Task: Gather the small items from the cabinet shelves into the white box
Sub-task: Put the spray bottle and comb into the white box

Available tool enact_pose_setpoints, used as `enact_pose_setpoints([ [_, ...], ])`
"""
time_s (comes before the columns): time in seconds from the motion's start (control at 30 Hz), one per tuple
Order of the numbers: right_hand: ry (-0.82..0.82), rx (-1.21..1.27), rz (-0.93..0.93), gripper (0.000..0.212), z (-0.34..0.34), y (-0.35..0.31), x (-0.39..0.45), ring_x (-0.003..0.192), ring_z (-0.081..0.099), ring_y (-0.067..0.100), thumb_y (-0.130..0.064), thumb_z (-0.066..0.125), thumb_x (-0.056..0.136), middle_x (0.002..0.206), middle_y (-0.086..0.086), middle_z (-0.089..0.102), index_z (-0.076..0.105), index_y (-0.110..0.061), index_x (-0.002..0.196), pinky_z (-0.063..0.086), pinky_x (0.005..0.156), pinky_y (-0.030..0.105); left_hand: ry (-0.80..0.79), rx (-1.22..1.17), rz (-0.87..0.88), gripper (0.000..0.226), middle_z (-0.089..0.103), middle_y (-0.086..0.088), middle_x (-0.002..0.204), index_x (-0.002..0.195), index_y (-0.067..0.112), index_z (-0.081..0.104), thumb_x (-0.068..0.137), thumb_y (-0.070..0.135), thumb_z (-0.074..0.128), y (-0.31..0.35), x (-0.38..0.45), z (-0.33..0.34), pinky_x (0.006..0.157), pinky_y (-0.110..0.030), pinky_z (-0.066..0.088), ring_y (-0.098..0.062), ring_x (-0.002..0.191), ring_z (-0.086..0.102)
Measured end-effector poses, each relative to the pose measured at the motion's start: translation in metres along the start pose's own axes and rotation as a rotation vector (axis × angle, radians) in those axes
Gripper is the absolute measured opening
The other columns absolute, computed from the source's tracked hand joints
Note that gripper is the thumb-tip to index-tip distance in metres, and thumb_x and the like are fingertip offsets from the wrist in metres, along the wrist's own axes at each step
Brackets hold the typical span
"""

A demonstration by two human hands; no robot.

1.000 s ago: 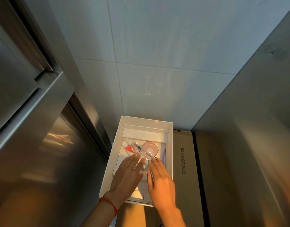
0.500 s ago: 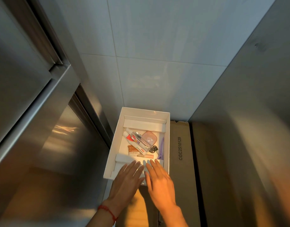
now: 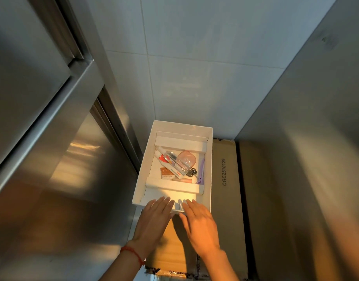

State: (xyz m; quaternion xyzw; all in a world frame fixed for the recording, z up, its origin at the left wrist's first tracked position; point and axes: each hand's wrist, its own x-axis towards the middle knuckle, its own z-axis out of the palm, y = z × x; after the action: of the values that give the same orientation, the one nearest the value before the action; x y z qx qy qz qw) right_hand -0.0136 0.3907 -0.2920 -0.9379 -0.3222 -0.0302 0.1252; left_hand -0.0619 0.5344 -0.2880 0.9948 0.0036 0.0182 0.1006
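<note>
The near rim of the white box [image 3: 209, 169] is covered by the fingertips of the left hand [image 3: 154, 218] and right hand [image 3: 199, 222]. Beyond the fingers, print on the toothpaste tube [image 3: 170, 169] and orange sachet [image 3: 166, 173] is too small to read. The purple item [image 3: 201, 173] and dark keys [image 3: 191, 172] cannot be identified further. Both forearms are cut off by the bottom edge.

Small items [image 3: 175, 166] in box [image 3: 210, 159] on cartons [image 3: 225, 199]
</note>
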Motion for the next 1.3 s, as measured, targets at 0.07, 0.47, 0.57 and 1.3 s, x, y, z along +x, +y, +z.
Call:
enact_pose_setpoints([
  [0.07,0.014,0.029,-0.005,0.037,0.002,0.002,0.000,0.085,0.071,0.015,-0.028,0.089,0.059,0.092,-0.001,0.074,0.077,-0.016,0.091,0.057,0.073,0.029,-0.006,0.011,-0.012,0.064,0.075,-0.006,0.087,0.081,0.010,0.077,0.022,0.025,0.098,0.001,-0.002,0.001,0.062,-0.038,0.058,-0.020,0.078,0.073],
  [0.47,-0.018,0.145,-0.002,0.038,-0.013,-0.001,-0.008,0.068,0.068,0.012,-0.006,0.093,0.042,0.072,-0.006,0.070,0.074,-0.020,0.072,0.054,0.060,0.020,-0.221,-0.064,-0.192,0.051,0.023,0.008,0.155,0.148,0.028,0.024,0.100,0.038,0.038,0.007,-0.017,0.021,0.116,-0.026,0.006,-0.009,0.143,0.016],
  [0.57,-0.035,0.162,-0.005,0.038,-0.021,0.001,-0.010,0.064,0.067,0.013,-0.002,0.092,0.038,0.067,-0.005,0.068,0.072,-0.019,0.067,0.052,0.056,0.018,-0.194,-0.053,-0.224,0.055,0.042,-0.001,0.146,0.140,0.020,0.043,0.091,0.040,0.057,0.017,-0.019,0.015,0.113,-0.030,0.024,-0.017,0.136,0.035],
  [1.3,-0.245,0.282,0.121,0.022,-0.028,-0.007,-0.047,0.110,0.048,0.013,-0.011,0.046,0.092,0.112,-0.007,0.057,0.059,-0.022,0.106,0.034,0.092,0.020,0.053,-0.093,-0.199,0.070,0.074,-0.002,0.079,0.072,0.015,0.075,0.007,0.030,0.097,0.051,-0.053,-0.006,0.060,-0.034,0.058,-0.021,0.072,0.072],
])
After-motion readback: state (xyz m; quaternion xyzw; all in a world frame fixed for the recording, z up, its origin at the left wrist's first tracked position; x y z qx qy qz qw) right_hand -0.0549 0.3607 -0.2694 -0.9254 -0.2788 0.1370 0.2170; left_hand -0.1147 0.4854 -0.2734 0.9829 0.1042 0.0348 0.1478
